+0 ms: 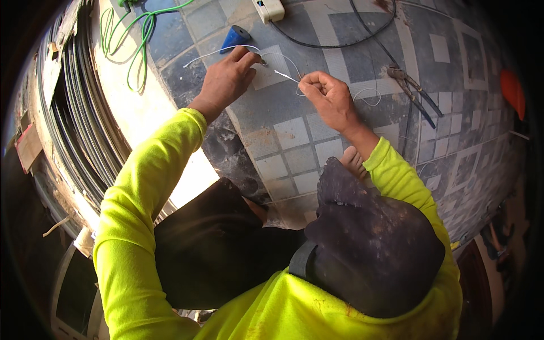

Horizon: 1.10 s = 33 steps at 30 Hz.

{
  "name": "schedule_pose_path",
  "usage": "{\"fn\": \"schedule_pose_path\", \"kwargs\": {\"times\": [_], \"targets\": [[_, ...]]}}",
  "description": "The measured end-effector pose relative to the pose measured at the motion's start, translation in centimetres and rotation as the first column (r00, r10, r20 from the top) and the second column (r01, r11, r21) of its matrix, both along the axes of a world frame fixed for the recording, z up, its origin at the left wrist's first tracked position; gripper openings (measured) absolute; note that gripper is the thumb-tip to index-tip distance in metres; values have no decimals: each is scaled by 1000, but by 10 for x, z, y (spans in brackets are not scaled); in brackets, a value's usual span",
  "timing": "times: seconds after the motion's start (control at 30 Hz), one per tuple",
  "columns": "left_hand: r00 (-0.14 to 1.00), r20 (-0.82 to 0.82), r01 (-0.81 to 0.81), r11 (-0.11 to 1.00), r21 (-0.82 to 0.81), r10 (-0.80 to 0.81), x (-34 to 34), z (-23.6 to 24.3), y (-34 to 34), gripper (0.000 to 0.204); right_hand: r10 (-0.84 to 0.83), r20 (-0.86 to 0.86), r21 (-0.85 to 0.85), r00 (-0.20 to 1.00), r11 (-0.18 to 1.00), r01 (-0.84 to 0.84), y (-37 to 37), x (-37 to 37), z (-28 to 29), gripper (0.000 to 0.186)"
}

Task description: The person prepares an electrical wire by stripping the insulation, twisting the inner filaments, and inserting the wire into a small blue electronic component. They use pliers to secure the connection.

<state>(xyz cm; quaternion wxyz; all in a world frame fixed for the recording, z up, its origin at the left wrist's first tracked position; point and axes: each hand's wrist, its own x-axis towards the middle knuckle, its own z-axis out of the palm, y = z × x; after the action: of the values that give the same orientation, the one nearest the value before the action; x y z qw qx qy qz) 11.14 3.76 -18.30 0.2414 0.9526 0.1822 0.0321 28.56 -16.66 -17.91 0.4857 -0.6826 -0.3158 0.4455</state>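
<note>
My left hand has its fingers curled and pinched on a thin white wire, whose loose end curves out to the left over the tiles. My right hand pinches the white wire too, near a thicker white tip that points toward my left hand. Loops of the wire hang around both hands. A blue cone-shaped object lies just beyond my left hand. Pliers with long dark handles lie open on the floor to the right of my right hand.
A cream box with a black cable is at the top, green cord at upper left. Coils of dark cable stand along the left beside a tiled floor. An orange object is at the right edge. My bare foot rests near my right wrist.
</note>
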Motion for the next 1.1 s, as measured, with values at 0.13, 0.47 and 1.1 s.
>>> {"fn": "schedule_pose_path", "kwargs": {"times": [0.13, 0.47, 1.1], "targets": [[999, -11, 43, 999, 2, -43, 0, -13, 4, 32, 1, 2, -25, 1000, 1000, -1, -3, 4, -6, 21], [996, 40, 74, 997, 22, -75, 8, -29, 9, 23, 151, 136, -66, 979, 988, -143, 3, 8, 0, 16], [927, 6, -119, 307, -944, 375, 25, 47, -46, 15, 79, -12, 160, 997, 984, -77, 17, 13, 43, 19]]}}
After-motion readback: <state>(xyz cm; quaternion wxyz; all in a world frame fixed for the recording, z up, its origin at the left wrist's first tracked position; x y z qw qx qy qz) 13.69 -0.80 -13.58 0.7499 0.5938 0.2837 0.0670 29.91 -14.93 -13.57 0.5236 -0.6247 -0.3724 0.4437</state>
